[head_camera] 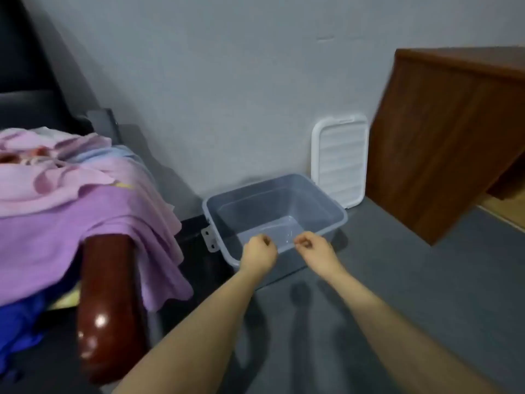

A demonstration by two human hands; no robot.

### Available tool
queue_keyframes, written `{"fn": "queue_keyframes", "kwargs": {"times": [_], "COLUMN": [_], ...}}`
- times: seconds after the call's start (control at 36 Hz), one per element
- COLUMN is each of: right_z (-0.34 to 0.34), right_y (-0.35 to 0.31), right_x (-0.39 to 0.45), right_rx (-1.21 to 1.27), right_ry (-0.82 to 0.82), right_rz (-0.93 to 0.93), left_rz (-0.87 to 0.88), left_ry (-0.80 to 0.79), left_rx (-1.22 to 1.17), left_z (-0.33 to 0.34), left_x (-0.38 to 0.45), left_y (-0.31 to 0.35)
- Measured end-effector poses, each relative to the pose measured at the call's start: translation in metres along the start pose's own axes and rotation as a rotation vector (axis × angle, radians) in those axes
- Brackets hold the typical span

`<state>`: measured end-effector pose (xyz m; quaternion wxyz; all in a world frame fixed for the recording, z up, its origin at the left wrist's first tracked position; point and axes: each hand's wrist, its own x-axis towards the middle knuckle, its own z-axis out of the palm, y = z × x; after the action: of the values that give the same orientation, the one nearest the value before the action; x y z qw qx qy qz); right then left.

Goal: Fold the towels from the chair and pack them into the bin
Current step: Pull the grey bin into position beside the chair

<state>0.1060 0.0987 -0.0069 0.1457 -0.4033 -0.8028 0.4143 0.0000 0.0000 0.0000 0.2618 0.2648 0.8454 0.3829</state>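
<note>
Both hands, left hand point(260, 253) and right hand point(312, 248), fingers curled and holding nothing, hover over the empty grey plastic bin point(326, 203); the step calls for lifting one pink towel point(56, 189) at its corners.

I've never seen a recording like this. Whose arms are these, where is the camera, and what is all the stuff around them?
There is no robot here. A person wears a wide-angle camera on the head, so you look forward and down along their own bare arms.

The left hand and the right hand reach out over the near edge of a grey plastic bin that stands on the grey floor. Their fingers are curled, and neither grip seems to hold anything. The bin has nothing in it.

Its white lid leans upright against the wall, beside a brown wooden cabinet. On the left, pink and purple towels lie heaped, unfolded, on a chair with a glossy wooden arm.
</note>
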Motion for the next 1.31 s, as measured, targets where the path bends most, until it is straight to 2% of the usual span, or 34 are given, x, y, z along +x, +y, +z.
{"fn": "queue_keyframes", "kwargs": {"times": [0.11, 0.31, 0.44, 0.5, 0.61, 0.69, 1.03, 1.17, 1.31], "right_z": [0.042, 0.099, 0.125, 0.133, 0.141, 0.143, 0.132, 0.122, 0.114], "right_y": [0.053, 0.111, 0.134, 0.140, 0.148, 0.154, 0.169, 0.168, 0.168], "right_x": [0.027, 0.084, 0.111, 0.116, 0.121, 0.119, 0.058, 0.011, -0.039], "right_rx": [-0.146, -0.489, -0.679, -0.740, -0.867, -0.876, -0.872, -0.851, -0.883], "right_ry": [-0.039, -0.126, -0.214, -0.180, 0.061, 0.137, 0.104, 0.085, -0.006], "right_rz": [-0.045, -0.193, -0.225, -0.235, -0.391, -0.469, -0.460, -0.410, -0.312], "left_rz": [0.003, 0.093, 0.135, 0.174, 0.208, 0.245, 0.308, 0.330, 0.379], "left_ry": [0.072, 0.161, 0.117, 0.136, 0.153, 0.178, 0.192, 0.107, 0.010], "left_rx": [0.026, 0.261, 0.389, 0.454, 0.446, 0.375, 0.312, 0.302, 0.345], "left_z": [0.044, 0.088, 0.107, 0.109, 0.116, 0.120, 0.130, 0.127, 0.131], "left_x": [0.031, 0.094, 0.116, 0.122, 0.129, 0.127, 0.078, 0.047, 0.007], "left_y": [-0.050, -0.123, -0.152, -0.157, -0.159, -0.164, -0.173, -0.175, -0.184]}}
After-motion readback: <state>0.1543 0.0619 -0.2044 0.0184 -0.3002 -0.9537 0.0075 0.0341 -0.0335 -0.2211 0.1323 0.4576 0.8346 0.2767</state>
